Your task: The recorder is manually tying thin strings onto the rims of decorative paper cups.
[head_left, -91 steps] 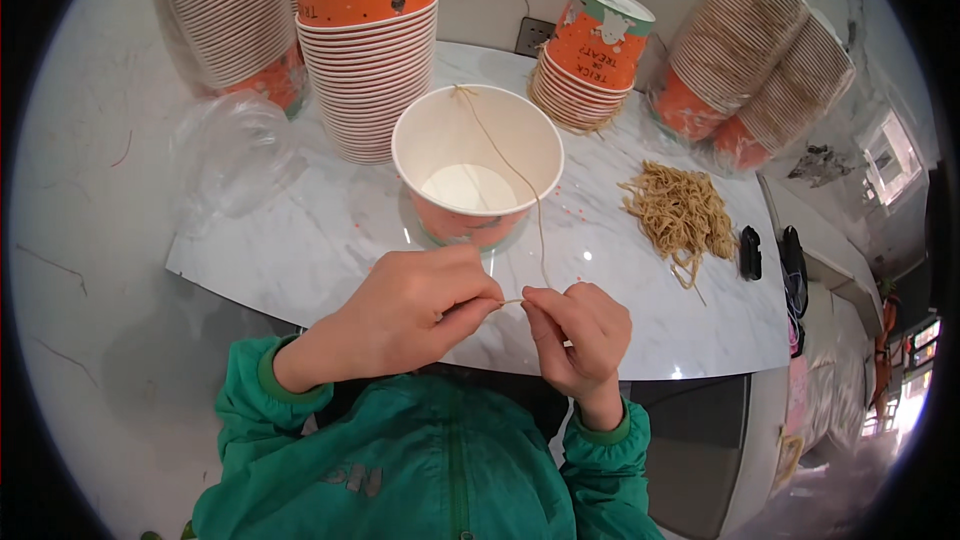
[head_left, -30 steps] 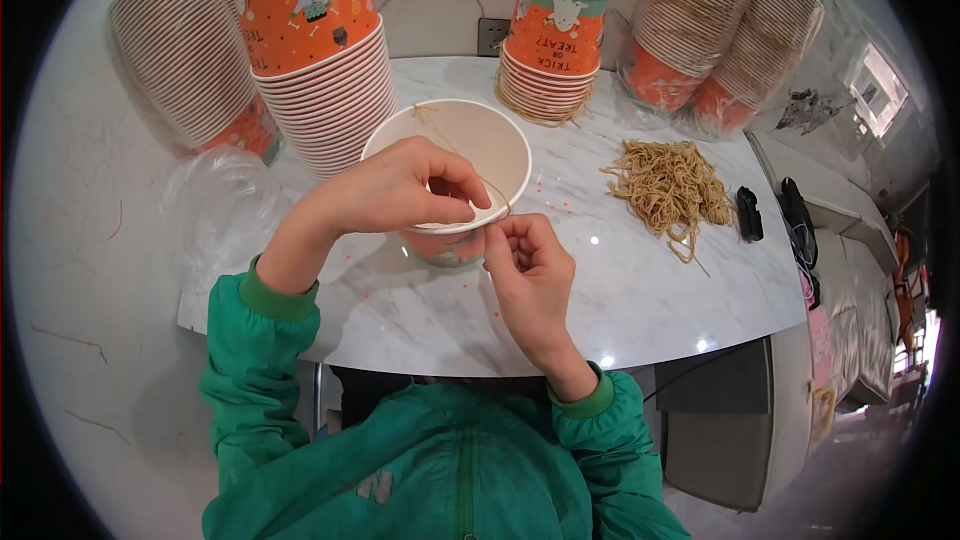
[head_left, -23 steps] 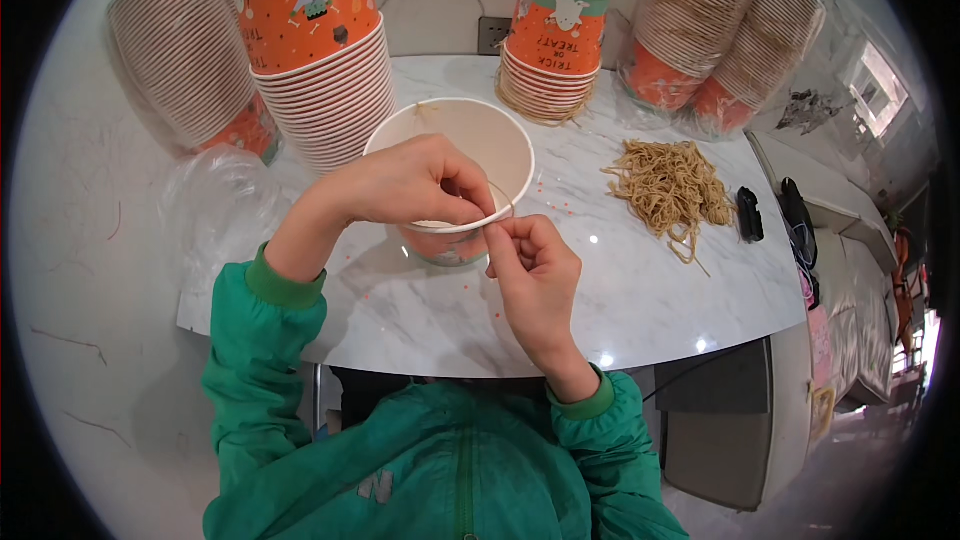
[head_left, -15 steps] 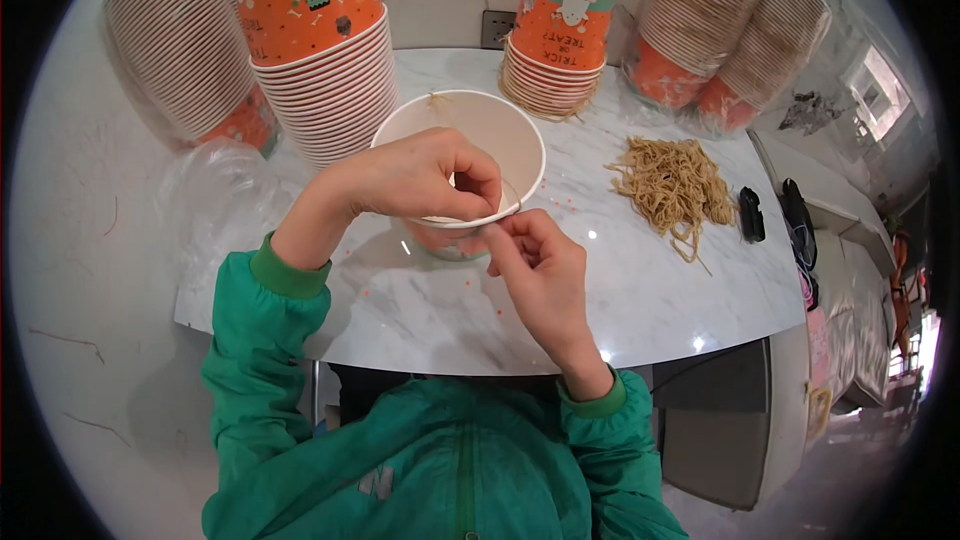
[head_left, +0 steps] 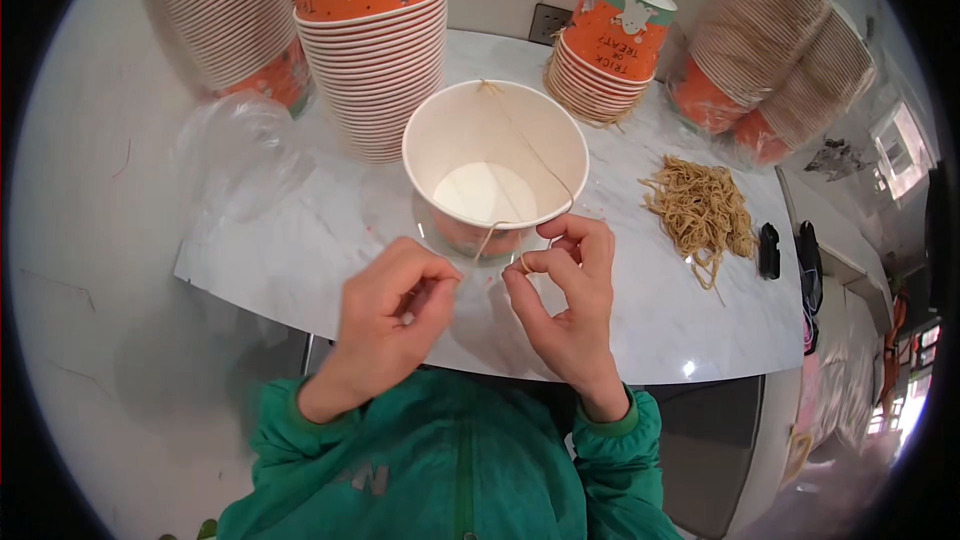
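Note:
A white-lined paper bucket (head_left: 450, 145) stands upright on the marble table in front of me. A thin twine (head_left: 487, 238) runs from its far rim across the opening and comes out over the near rim. My left hand (head_left: 392, 315) is closed in a pinch on the twine, just in front of the bucket and left of the near rim. Close against the rim's near right side, my right hand (head_left: 568, 290) pinches a bit of the same twine between thumb and index finger. Its other fingers curl by the rim.
Tall stacks of nested buckets (head_left: 375, 80) stand behind on the left, with clear plastic wrap (head_left: 245, 155) beside them. A shorter stack (head_left: 610, 45) is at the back, wrapped stacks (head_left: 765, 35) at the back right. Right of the bucket lie a twine heap (head_left: 700, 205) and a black object (head_left: 769, 251).
My left hand has come out of the bucket's opening toward me, drawing twine over the near rim. My right hand stays beside the rim, fingers now pinching the twine. The view has shifted a little.

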The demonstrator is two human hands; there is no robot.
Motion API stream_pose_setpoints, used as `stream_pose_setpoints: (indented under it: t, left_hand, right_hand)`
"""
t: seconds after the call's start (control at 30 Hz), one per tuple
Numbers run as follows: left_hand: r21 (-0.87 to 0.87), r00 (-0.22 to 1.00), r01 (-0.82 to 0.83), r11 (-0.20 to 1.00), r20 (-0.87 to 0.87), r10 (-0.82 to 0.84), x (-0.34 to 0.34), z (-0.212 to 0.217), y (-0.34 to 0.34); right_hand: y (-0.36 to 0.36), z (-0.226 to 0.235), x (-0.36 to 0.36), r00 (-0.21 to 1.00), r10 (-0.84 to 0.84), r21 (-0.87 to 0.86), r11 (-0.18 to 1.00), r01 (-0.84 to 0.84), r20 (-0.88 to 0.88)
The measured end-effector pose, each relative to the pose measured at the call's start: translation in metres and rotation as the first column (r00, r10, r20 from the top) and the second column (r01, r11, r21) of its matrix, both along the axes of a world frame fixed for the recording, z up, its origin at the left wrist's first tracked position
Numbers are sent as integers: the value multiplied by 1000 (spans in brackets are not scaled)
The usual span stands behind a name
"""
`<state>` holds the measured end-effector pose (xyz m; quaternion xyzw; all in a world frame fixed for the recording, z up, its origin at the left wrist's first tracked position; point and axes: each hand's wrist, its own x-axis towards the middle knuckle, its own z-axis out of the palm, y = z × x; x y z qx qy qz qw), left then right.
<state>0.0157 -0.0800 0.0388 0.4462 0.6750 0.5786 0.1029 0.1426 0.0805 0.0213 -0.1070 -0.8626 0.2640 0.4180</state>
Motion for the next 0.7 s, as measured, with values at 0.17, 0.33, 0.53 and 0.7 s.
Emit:
stream_pose_setpoints:
  t: [0.17,0.33,0.53,0.7]
  left_hand:
    - [158,932,-7,987,358,-51,26,-44,25]
    - [215,916,76,974,371,-153,31,-52,35]
    - [174,840,-18,985,537,-80,28,-26,48]
    - [222,792,44,974,586,-169,21,-22,58]
  right_hand:
    - [-10,-6,0,997,62,-207,976,-68,-37]
    - [-7,-18,6,994,53,-314,946,-82,-98]
    - [-4,-13,7,995,-7,-121,993,-5,-100]
    - [-5,-7,5,994,-87,97,991,93,-61]
